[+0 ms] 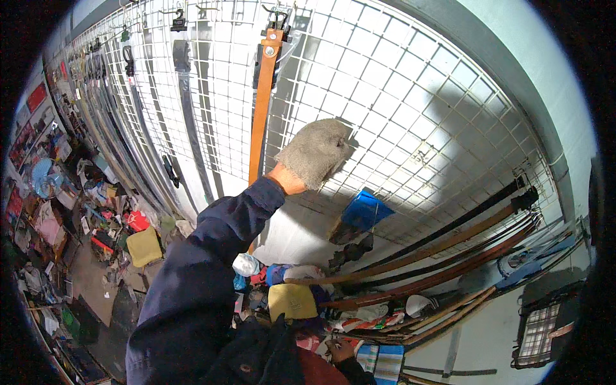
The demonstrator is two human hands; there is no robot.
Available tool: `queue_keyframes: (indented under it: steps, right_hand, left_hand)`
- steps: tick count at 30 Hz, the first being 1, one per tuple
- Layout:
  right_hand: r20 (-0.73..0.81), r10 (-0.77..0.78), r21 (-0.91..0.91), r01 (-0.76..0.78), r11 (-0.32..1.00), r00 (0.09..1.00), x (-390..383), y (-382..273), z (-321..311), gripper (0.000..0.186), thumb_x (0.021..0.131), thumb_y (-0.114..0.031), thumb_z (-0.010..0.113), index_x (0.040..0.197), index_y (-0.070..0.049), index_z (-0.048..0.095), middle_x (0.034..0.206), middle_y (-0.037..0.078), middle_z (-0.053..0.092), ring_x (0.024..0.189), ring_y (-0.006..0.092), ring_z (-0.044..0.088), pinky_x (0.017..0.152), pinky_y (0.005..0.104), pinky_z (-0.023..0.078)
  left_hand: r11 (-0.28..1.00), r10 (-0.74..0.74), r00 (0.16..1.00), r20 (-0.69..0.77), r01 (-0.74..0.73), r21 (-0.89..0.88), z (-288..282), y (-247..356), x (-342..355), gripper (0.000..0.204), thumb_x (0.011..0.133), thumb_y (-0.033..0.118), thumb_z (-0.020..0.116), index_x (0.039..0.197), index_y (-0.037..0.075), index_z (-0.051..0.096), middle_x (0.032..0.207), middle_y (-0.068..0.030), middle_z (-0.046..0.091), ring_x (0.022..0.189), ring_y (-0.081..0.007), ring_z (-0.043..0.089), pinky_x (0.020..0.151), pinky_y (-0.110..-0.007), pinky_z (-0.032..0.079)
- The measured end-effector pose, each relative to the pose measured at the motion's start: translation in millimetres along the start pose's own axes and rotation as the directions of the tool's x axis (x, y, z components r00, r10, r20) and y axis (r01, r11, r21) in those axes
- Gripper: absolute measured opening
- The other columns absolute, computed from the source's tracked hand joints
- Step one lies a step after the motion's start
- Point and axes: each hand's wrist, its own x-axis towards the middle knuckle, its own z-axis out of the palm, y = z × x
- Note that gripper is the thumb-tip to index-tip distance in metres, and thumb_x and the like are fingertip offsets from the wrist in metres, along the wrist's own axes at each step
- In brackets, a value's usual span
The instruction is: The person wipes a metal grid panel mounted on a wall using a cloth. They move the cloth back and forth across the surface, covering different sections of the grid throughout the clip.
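My left arm, in a dark blue sleeve, reaches up to a white wire grid on the wall. A fuzzy grey mitt-like cloth covers my left hand to the wrist and hides its fingers. The covered hand is against or just in front of the wires; I cannot tell which. Beside it hangs an orange-brown leather belt on a hook. Low in the view my right hand has its fingers curled near the piled goods; what they hold, if anything, is too small to make out.
Wrapped belts hang along the grid at left. Brown and black belts hang at right, near a blue packet. Below lie a yellow cloth and striped fabric. A blue fan stands among clutter at far left.
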Motion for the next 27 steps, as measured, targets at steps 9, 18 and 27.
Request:
queue_keyframes:
  steps: [9,18,27]
  right_hand:
    - [-0.050,-0.042,0.058,0.045,0.997,0.998,-19,-7,2,0.039,0.092,-0.039,0.070,0.100,-0.001,0.070,0.083,0.011,0.070,0.073,0.0230,0.068,0.071,0.0391,0.055]
    - [-0.143,-0.220,-0.073,0.211,0.975,0.965,-49,-29,10,0.050,0.091,-0.050,0.065,0.106,-0.003,0.069,0.075,0.009,0.072,0.076,0.0234,0.070,0.074,0.0408,0.055]
    - [-0.131,-0.341,0.031,0.348,0.937,0.931,10,30,11,0.046,0.092,-0.046,0.065,0.103,-0.001,0.070,0.077,0.012,0.072,0.076,0.0250,0.070,0.075,0.0409,0.055]
  left_hand:
    - [0.992,-0.019,0.988,-0.151,0.000,-0.127,5,-8,13,0.026,0.076,0.015,0.067,0.101,0.007,0.070,0.126,-0.0165,0.058,0.115,-0.0350,0.057,0.097,-0.043,0.050]
    - [0.988,-0.110,0.989,-0.096,0.098,-0.121,25,-15,3,0.042,0.086,0.022,0.065,0.127,0.017,0.062,0.134,-0.0086,0.056,0.123,-0.0286,0.054,0.103,-0.040,0.048]
    - [0.995,-0.050,0.989,-0.136,0.038,-0.087,40,1,-28,0.033,0.076,0.019,0.069,0.106,0.006,0.068,0.123,-0.0173,0.059,0.120,-0.0373,0.054,0.105,-0.045,0.045]
